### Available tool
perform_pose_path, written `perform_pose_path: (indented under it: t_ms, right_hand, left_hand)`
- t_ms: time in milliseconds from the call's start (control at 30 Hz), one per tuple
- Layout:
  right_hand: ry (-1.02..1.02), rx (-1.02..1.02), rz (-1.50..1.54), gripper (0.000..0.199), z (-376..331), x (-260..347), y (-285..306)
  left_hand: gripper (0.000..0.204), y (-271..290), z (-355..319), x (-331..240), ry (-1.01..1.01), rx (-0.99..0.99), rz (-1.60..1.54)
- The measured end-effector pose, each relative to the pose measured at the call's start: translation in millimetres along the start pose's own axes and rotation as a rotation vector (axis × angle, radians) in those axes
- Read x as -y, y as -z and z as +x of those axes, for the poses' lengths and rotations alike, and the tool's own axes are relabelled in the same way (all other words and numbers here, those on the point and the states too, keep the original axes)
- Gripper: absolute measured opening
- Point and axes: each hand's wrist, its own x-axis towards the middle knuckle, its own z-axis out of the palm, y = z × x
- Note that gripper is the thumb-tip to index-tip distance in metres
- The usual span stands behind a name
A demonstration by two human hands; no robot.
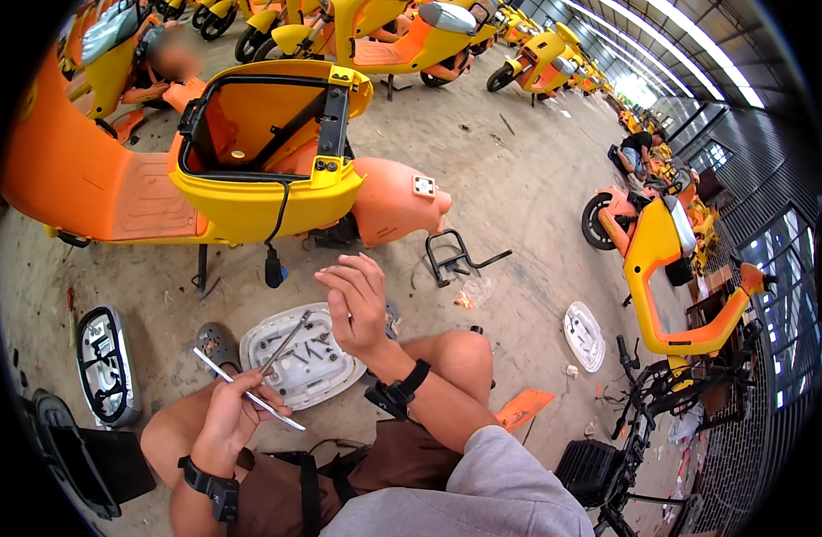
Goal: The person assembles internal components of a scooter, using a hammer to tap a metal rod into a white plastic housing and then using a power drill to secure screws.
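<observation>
My left hand [236, 407] is closed round a T-handle wrench [286, 344], its shiny crossbar slanting across the fingers and its darker shaft pointing up and away. Beside the shaft's far end, my right hand [353, 300] is raised with fingers stretched and slightly bent; nothing shows in it. Below both hands lies a white plastic shell [326, 391] like an upturned seat base, with several bolts [314, 347] loose inside. Just ahead stands a yellow and orange scooter [259, 206], its seat compartment uncovered. A black cable with a connector [273, 268] hangs from the compartment's rim.
On the floor are a black metal bracket [456, 261], another white shell [584, 336], and a black-rimmed seat part [105, 367]. A black bin [93, 456] stands at lower left. More scooters [666, 277] stand at right and behind. A person [639, 152] crouches far right.
</observation>
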Motion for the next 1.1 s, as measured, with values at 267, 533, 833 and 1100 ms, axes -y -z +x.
perform_pose_path:
  t_ms: [267, 533, 833, 1100]
  right_hand:
    - [0.019, -0.01, -0.009, 0.02, 2, -1, 2]
    - [0.006, -0.032, 0.004, 0.02, 1, -2, 1]
    - [-0.039, -0.035, 0.007, 0.019, -2, -6, 2]
    - [-0.009, -0.03, -0.007, 0.017, 1, -3, 2]
  left_hand:
    - [0.038, -9, -16, -12, 0.02, 0.301, 0.073]
    - [0.038, -4, -8, -8, 0.0, 0.139, 0.111]
    - [0.037, -2, -1, -6, 0.009, 0.13, 0.021]
    - [0.04, -14, -21, -15, 0.085, 0.358, 0.113]
